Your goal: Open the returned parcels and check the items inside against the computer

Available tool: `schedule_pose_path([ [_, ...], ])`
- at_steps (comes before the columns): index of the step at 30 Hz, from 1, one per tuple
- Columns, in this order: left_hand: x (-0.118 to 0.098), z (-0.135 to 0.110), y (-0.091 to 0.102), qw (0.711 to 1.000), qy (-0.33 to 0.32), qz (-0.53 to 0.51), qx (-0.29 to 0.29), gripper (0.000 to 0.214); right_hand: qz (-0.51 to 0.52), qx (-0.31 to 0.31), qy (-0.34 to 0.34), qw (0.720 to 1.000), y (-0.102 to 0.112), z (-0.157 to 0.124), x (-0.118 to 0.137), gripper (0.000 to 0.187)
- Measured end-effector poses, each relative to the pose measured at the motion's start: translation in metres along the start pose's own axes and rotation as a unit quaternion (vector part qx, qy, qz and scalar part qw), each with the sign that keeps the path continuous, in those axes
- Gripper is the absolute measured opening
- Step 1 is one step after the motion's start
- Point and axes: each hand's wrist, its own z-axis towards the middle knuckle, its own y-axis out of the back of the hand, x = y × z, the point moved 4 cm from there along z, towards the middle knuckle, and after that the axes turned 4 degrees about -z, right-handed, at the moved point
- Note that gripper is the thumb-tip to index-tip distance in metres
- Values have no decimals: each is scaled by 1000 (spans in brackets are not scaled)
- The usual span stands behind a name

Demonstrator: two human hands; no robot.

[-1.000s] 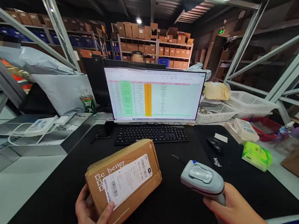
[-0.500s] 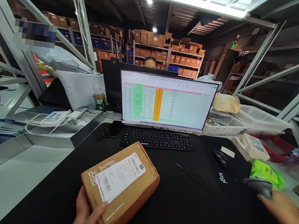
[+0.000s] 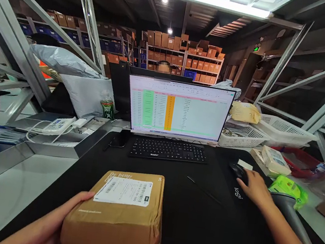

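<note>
My left hand [image 3: 72, 206] grips a brown cardboard box [image 3: 117, 221] by its left side, thumb on the top edge. A white shipping label [image 3: 124, 191] with barcodes faces up on it. On the right of the black desk mat, my right hand [image 3: 253, 186] lies over a black computer mouse [image 3: 238, 172], its fingers curled on it. A grey handheld barcode scanner [image 3: 291, 217] rests beside my right forearm, partly behind it. The monitor [image 3: 179, 110] shows a spreadsheet with green and orange columns, above a black keyboard [image 3: 170, 151].
A thin dark stick [image 3: 204, 189] lies mid-mat, and a phone [image 3: 118, 139] left of the keyboard. On the right are a green packet [image 3: 289, 190] and white baskets [image 3: 242, 137]. Metal trays [image 3: 63, 150] with papers stand left. A person sits behind the monitor.
My right hand has let go of the scanner and moved left onto the mouse. The box in my left hand has turned and come lower, nearer to me.
</note>
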Motion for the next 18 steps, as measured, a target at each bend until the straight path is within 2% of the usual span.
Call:
schedule_pose_path([
  [3,-3,9,1,998,-56,27,18,73,31,42,9,999,-28,23,16,61],
  [7,4,5,-1,988,-151,-2,15,78,88,31,11,996,-53,34,5,66],
  [11,19,6,4,989,-134,-56,-37,70,104,-10,8,995,-60,39,-1,59],
  [14,40,21,26,975,-204,-68,-58,80,109,-1,10,994,-62,38,-1,55],
  [16,58,35,45,960,-274,-12,-58,95,111,1,9,994,-64,37,-1,54],
  [17,67,41,56,945,-315,11,-85,99,111,-2,5,994,-65,37,-2,54],
  [18,76,46,61,935,-343,57,-68,102,111,-7,1,994,-66,36,-4,53],
])
